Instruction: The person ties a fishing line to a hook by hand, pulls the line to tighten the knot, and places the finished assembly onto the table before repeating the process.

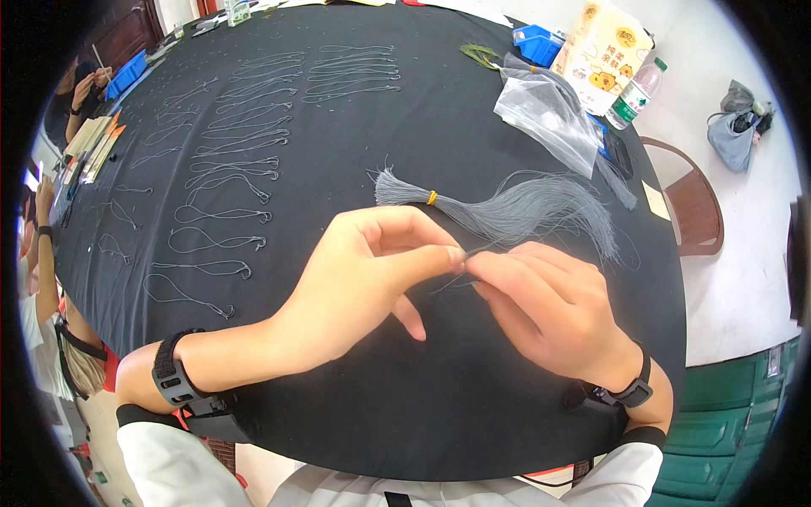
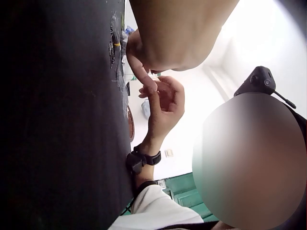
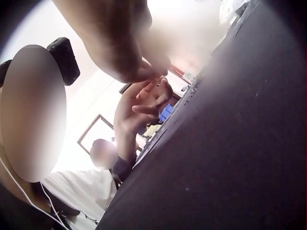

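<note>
In the head view, my left hand and right hand meet fingertip to fingertip over the black table. Left thumb and forefinger pinch a thin grey cord, and the right thumb and fingers pinch it close beside them; most of it is hidden by the fingers. Just beyond the hands lies a bundle of grey cords, bound near one end by a yellow band. The left wrist view shows the right hand touching the left fingertips. In the right wrist view, the left hand has its other fingers loosely bent.
Looped grey cords lie in columns at the left and back of the black cloth. At the back right are a clear plastic bag, a blue bin, a tissue pack and a water bottle. Other people sit at the left edge.
</note>
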`<state>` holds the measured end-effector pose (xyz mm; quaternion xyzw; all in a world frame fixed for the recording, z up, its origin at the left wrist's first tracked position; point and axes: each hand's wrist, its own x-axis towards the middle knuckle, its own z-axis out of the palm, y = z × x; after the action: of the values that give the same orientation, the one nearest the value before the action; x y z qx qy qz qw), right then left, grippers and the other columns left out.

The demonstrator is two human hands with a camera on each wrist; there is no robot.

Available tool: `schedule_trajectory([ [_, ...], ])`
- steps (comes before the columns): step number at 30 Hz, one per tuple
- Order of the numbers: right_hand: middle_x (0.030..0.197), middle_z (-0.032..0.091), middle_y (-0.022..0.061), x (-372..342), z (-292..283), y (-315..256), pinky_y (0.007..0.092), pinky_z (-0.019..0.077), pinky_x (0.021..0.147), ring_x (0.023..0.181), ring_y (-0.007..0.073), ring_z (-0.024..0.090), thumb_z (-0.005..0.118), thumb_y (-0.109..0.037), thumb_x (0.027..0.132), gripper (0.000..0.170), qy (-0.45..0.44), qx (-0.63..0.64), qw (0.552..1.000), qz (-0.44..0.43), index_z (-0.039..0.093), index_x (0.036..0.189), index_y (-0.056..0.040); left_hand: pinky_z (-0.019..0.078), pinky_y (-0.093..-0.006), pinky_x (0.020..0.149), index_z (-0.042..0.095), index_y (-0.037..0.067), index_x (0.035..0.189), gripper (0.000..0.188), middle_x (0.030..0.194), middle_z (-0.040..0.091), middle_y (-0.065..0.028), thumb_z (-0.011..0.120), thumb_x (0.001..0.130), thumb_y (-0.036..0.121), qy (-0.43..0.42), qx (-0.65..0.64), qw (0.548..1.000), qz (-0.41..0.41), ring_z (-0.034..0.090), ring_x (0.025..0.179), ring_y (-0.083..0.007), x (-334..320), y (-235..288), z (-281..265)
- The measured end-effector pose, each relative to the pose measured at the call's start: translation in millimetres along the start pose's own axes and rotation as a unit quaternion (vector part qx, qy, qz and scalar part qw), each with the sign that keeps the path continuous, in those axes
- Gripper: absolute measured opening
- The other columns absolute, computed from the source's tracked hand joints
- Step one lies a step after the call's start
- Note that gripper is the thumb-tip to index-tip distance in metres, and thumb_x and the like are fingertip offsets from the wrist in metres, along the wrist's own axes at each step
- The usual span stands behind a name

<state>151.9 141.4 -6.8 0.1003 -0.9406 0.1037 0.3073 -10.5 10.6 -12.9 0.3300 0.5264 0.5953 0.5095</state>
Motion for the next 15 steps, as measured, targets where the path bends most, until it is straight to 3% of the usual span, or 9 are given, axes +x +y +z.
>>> schedule_trajectory([
  [15,0.088,0.064,0.0126,-0.4,1.0,3.5,0.0302,0.0521,0.055,0.070,0.0225,0.063,0.068,-0.002,0.069,0.038,0.031,-0.038,0.998,-0.042,0.061,0.106,0.0070,0.0552,-0.0249,0.046,0.061,-0.004,0.094,0.012,0.088,0.064,-0.0107,0.060,0.090,0.007,-0.019,-0.084,0.994,-0.073,0.066,0.081,-0.0156,-6.1,2.6,7.5],
])
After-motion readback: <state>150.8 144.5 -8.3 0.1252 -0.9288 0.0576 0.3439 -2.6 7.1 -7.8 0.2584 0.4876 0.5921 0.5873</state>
